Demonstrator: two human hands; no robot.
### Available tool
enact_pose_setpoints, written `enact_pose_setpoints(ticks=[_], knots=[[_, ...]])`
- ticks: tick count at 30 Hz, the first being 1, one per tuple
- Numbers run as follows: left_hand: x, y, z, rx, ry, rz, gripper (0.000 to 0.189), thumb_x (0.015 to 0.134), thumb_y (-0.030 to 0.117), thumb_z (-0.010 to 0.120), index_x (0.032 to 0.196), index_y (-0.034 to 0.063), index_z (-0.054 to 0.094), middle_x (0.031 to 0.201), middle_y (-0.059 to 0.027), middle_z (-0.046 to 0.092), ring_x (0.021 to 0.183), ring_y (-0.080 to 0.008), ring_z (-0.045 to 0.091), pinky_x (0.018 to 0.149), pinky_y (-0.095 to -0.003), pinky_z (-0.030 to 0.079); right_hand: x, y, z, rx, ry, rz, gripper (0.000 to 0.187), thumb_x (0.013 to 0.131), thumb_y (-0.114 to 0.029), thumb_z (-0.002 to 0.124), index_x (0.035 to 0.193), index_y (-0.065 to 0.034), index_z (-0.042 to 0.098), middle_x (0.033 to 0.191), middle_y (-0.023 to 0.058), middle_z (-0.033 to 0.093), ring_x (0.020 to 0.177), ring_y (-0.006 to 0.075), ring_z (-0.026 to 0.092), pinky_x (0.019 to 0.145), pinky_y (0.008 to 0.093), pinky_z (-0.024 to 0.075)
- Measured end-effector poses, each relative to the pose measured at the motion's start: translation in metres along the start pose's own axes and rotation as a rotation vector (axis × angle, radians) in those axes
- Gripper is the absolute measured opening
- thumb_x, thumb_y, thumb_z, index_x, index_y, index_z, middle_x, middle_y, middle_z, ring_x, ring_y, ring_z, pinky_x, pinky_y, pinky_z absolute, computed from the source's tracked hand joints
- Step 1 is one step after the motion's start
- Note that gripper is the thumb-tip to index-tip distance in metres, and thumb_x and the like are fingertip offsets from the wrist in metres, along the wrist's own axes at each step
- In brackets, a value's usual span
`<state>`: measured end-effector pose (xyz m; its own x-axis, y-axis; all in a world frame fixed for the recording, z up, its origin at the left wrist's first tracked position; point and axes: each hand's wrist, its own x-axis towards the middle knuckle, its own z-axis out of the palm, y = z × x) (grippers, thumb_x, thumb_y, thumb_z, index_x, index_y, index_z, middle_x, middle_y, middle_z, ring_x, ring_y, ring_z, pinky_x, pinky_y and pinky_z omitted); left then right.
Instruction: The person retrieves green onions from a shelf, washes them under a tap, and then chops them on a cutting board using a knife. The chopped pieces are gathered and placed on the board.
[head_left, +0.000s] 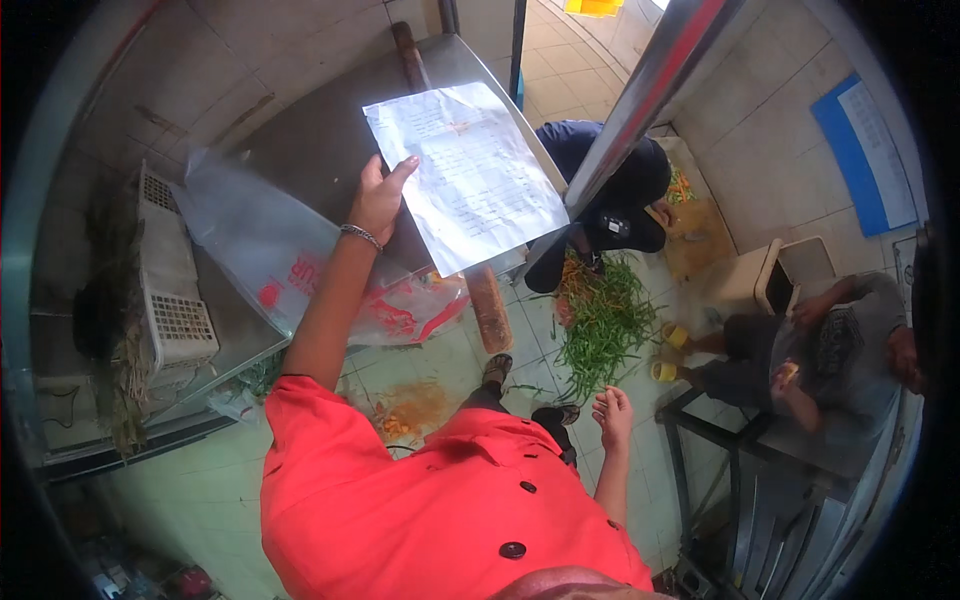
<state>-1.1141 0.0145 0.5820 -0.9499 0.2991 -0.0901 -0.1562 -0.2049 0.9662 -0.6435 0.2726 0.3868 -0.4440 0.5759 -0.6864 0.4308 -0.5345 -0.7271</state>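
Observation:
My left hand (381, 196) grips the left edge of a creased sheet of paper (469, 176) that bears writing, its thumb on the upper face. The sheet is over a metal counter (300, 112) and hides part of it. Below that forearm lies a clear plastic bag (262, 240) with red print. A long rolled or wooden piece (489, 311) shows beneath the sheet's lower edge. My right hand (613, 417) hangs low at my side, fingers loosely curled, with nothing visible in it. Near it on the tiled floor is a heap of cut green vegetables (607, 322) with some orange shreds.
Orange scraps (397, 427) lie on the floor near my feet. Beyond the metal post (637, 105), a crouching person (600, 180) is beside a cutting board (697, 240). Another person (832, 345) sits at the right behind a metal frame (735, 435). White plastic baskets (180, 322) stand on the left.

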Motion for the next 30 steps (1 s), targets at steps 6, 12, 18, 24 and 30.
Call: enact_pose_setpoints(ticks=[6, 12, 18, 24, 30], knots=[[-0.032, 0.031, 0.009, 0.128, 0.206, -0.022, 0.048, 0.086, 0.015, 0.064, 0.127, 0.0023, 0.042, 0.108, -0.0115, 0.058, 0.095, -0.0147, 0.058, 0.078, -0.0285, 0.049, -0.005, 0.004, -0.004, -0.056, 0.074, -0.020, 0.023, 0.093, -0.026, 0.056, 0.111, -0.0113, 0.056, 0.087, 0.0021, 0.062, 0.071, 0.0104, 0.059, 0.058, 0.0241, 0.0480], [-0.052, 0.025, -0.035, 0.276, 0.298, 0.273, 0.047, 0.088, 0.008, 0.061, 0.130, 0.0012, 0.041, 0.097, -0.0062, 0.059, 0.083, -0.0097, 0.058, 0.069, -0.0217, 0.049, -0.010, 0.031, -0.014, -0.146, 0.125, -0.020, 0.023, 0.093, -0.025, 0.055, 0.110, -0.0091, 0.056, 0.087, 0.0030, 0.062, 0.071, 0.0110, 0.060, 0.058, 0.0239, 0.0478], [-0.079, 0.024, -0.047, 0.352, 0.368, 0.292, 0.033, 0.089, 0.006, 0.059, 0.120, -0.0007, 0.051, 0.087, -0.0028, 0.060, 0.074, -0.0086, 0.058, 0.067, -0.0207, 0.048, -0.014, 0.057, -0.011, -0.230, 0.099, 0.040, 0.026, 0.093, -0.024, 0.055, 0.112, -0.0074, 0.056, 0.089, 0.0053, 0.063, 0.071, 0.0125, 0.061, 0.057, 0.0242, 0.0472], [-0.106, 0.026, -0.056, 1.280, 0.493, 0.450, 0.034, 0.085, 0.029, 0.063, 0.107, 0.0034, 0.062, 0.092, -0.0099, 0.063, 0.084, -0.0253, 0.061, 0.076, -0.0354, 0.050, -0.018, 0.068, -0.004, -0.333, 0.015, 0.011, 0.026, 0.093, -0.025, 0.055, 0.112, -0.0064, 0.056, 0.089, 0.0061, 0.063, 0.071, 0.0127, 0.061, 0.057, 0.0242, 0.0472], [-0.129, 0.030, -0.079, 1.557, 0.316, 0.000, 0.059, 0.077, 0.055, 0.062, 0.108, 0.0046, 0.063, 0.109, -0.0179, 0.062, 0.102, -0.0349, 0.058, 0.087, -0.0425, 0.046, -0.026, 0.088, -0.002, -0.278, 0.013, -0.040, 0.022, 0.093, -0.021, 0.055, 0.109, -0.0065, 0.057, 0.087, 0.0051, 0.063, 0.067, 0.0110, 0.059, 0.054, 0.0232, 0.0462]])
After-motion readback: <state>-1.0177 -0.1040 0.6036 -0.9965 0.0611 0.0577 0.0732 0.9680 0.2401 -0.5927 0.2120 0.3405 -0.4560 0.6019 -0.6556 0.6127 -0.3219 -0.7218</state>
